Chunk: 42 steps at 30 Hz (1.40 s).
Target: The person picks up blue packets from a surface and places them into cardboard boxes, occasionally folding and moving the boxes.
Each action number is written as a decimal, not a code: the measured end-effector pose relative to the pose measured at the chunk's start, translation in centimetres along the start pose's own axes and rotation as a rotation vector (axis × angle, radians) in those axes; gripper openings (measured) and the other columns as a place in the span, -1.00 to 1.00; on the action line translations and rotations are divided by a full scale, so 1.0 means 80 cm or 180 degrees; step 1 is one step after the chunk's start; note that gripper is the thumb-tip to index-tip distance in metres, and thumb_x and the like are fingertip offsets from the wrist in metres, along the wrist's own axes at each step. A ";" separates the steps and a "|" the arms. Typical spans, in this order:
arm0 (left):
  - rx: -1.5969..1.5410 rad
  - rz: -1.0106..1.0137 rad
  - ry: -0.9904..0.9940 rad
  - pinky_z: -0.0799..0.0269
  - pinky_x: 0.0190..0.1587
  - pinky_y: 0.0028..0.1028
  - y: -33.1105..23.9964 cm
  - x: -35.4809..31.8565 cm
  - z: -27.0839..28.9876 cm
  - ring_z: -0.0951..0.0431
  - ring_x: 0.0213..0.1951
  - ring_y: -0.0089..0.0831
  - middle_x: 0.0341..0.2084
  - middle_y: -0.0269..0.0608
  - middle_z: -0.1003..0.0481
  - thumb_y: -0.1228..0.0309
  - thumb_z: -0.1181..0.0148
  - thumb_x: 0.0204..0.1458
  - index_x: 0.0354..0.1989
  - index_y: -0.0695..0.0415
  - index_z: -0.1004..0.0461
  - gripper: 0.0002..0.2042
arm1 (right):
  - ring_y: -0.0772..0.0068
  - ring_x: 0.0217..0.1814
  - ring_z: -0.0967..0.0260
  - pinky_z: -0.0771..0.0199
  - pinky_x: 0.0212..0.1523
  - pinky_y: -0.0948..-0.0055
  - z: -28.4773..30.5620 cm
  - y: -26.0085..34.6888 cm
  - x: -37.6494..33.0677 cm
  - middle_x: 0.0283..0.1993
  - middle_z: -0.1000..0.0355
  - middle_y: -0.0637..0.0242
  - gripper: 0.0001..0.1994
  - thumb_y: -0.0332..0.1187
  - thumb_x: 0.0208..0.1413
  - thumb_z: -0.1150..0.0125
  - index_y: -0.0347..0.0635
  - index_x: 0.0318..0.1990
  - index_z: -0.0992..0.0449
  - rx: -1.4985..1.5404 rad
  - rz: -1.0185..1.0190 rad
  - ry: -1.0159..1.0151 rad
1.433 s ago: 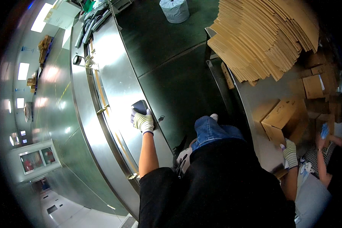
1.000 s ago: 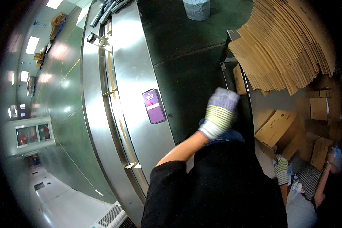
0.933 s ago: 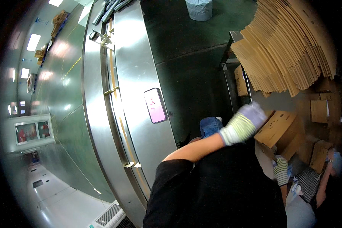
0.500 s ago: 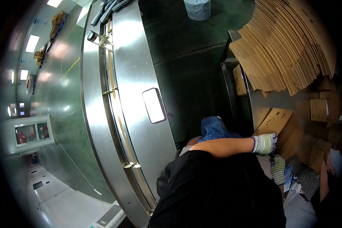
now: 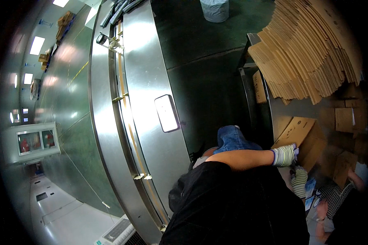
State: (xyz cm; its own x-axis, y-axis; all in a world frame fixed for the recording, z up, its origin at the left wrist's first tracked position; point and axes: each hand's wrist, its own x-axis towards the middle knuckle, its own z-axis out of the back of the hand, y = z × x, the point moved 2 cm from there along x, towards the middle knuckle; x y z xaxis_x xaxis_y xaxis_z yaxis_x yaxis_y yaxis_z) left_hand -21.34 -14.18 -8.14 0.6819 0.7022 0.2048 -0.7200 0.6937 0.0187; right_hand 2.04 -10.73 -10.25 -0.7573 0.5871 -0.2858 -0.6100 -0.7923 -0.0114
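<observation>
An open cardboard box (image 5: 293,132) stands tilted on the work surface at the right. My left hand (image 5: 285,155), in a white, green and purple striped knit glove, reaches across to its near edge with the fingers curled against the cardboard. Just below it, my right hand (image 5: 299,181) wears a matching striped glove and is close to the box's near side. Its fingers are in shadow and partly hidden, so their grip does not show. Blue-and-white printed packets (image 5: 310,191) lie beside the right hand.
A big stack of flattened cartons (image 5: 298,57) fills the upper right. A co-worker's hand (image 5: 322,209) and more boxes (image 5: 344,119) are at the right. Left of me runs a steel bench (image 5: 145,61) with a phone (image 5: 166,113) and a glass bottle (image 5: 110,43).
My hands and the box stay nearly in place. At the lower right, the co-worker's arms have shifted, and one of their hands now shows near the printed packets.
</observation>
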 end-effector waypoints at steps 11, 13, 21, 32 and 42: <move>-0.0108 0.0024 -0.0009 -0.25 -0.09 -0.13 -0.003 0.004 -0.005 -0.37 -0.12 -0.17 -0.26 -0.22 -0.49 0.29 -0.03 -0.12 -0.39 0.11 -0.59 -0.76 | 0.06 -0.14 -0.37 -0.32 -0.07 0.20 -0.016 -0.013 -0.005 -0.21 -0.44 0.05 -0.69 -0.32 -0.06 -0.03 -0.25 -0.16 -0.48 -0.0304 -0.0135 0.0399; -0.0072 -0.0037 -0.0093 -0.26 -0.09 -0.13 -0.001 0.003 -0.001 -0.37 -0.12 -0.16 -0.26 -0.22 -0.50 0.29 -0.03 -0.12 -0.38 0.11 -0.59 -0.75 | 0.05 -0.17 -0.36 -0.33 -0.08 0.20 -0.021 -0.014 -0.011 -0.25 -0.43 0.06 -0.73 -0.34 -0.08 -0.05 -0.27 -0.22 -0.47 -0.0307 -0.0326 0.0444; 0.0071 0.0003 -0.0031 -0.27 -0.10 -0.13 -0.005 0.006 -0.011 -0.37 -0.12 -0.18 -0.27 -0.23 -0.50 0.30 -0.02 -0.11 -0.37 0.10 -0.58 -0.76 | 0.05 -0.15 -0.33 -0.33 -0.06 0.23 0.026 0.017 0.018 -0.25 -0.40 0.06 -0.76 -0.38 -0.12 -0.11 -0.30 -0.26 -0.45 -0.0361 -0.0732 0.1088; 0.0075 -0.0013 0.0046 -0.24 -0.07 -0.14 0.000 0.002 0.001 -0.36 -0.10 -0.23 -0.23 -0.30 -0.48 0.28 -0.02 -0.09 -0.32 0.07 -0.58 -0.75 | 0.02 -0.07 -0.30 -0.23 0.04 0.17 0.037 0.026 0.017 -0.14 -0.40 0.03 -0.70 -0.36 -0.11 -0.06 -0.28 -0.18 -0.44 0.0016 -0.0815 0.0889; -0.0003 -0.0064 -0.0007 -0.25 -0.02 -0.07 -0.003 0.007 -0.012 -0.37 -0.05 -0.15 -0.25 -0.22 -0.51 0.29 0.01 -0.06 -0.32 0.10 -0.57 -0.75 | 0.04 -0.13 -0.32 -0.26 -0.02 0.20 0.055 0.038 0.029 -0.21 -0.41 0.01 -0.72 -0.33 -0.10 -0.07 -0.28 -0.22 -0.44 -0.0151 -0.0956 0.1180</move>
State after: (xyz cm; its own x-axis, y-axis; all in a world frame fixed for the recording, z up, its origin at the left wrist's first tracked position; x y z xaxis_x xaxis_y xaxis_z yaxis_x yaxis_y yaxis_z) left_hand -20.64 -13.80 -8.99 0.6959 0.6878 0.2066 -0.7061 0.7078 0.0220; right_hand -2.57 -11.07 -6.76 -0.4096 0.6994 -0.5857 -0.7713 -0.6083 -0.1870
